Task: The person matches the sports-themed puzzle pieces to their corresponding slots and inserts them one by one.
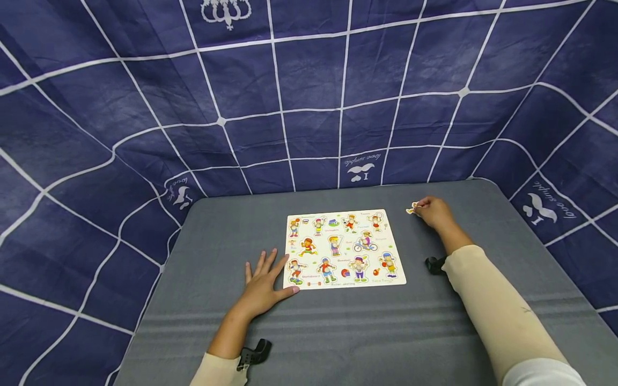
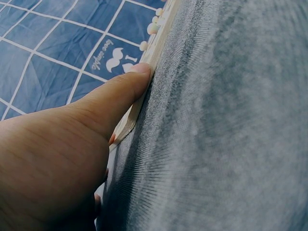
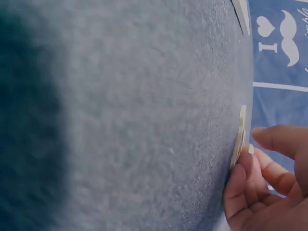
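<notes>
A wooden peg puzzle board [image 1: 333, 276] lies flat on the grey table, showing several cartoon children at sports. My left hand [image 1: 263, 292] is spread beside its lower left corner; the thumb [image 2: 113, 98] rests along the board's front edge and the index fingertip touches its left side. Beyond the board's upper right corner, my right hand [image 1: 436, 213] holds a small figure-shaped puzzle piece [image 1: 412, 208] at the table surface. The right wrist view shows the curled fingers at the knob of this piece [image 3: 239, 137], with one finger raised apart from it.
Grey cloth covers the table [image 1: 232, 225]. A blue curtain [image 1: 309, 134] with a white grid hangs behind and along both sides. Each wrist carries a black strapped camera, the left one [image 1: 260, 351] near the table's front and the right one [image 1: 434, 265] right of the board.
</notes>
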